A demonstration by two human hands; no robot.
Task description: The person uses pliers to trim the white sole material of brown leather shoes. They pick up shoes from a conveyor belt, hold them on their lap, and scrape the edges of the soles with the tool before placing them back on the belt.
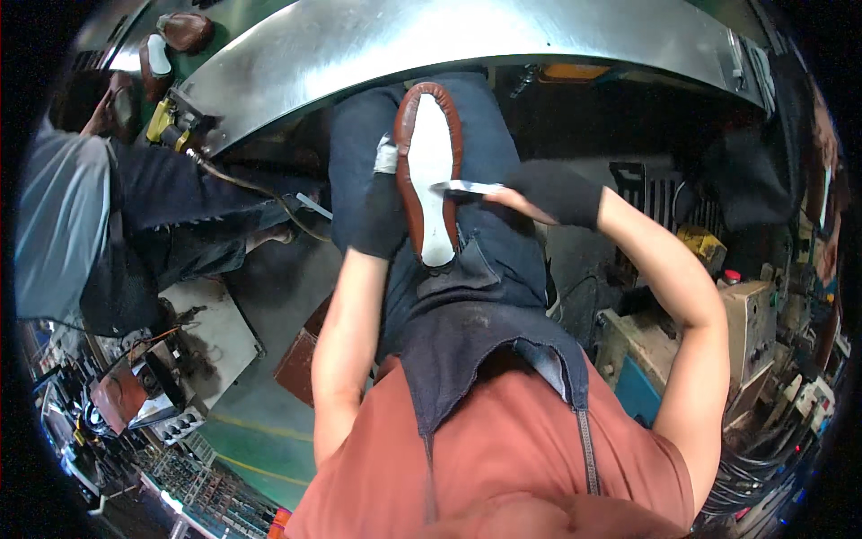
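Note:
A brown shoe (431, 135) lies upside down along my thighs, its white sole facing up and its toe toward the bench. My left hand (382, 211), in a black glove with white wrapping at a finger, grips the shoe's left side; its fingers are partly hidden. My right hand (548, 193), also in black with bare fingertips, is closed on a slim knife-like tool (471, 188). Motion blurs the tool, and its dark tip is over the right part of the sole; I cannot tell whether it touches. A dark apron (485, 328) covers my lap.
A curved metal bench (431, 40) stands ahead of my knees. On the left are a yellow air tool (166, 126) with a hose, other brown shoes (186, 31) and another person's leg (189, 184). A beige machine box (750, 328) stands to my right.

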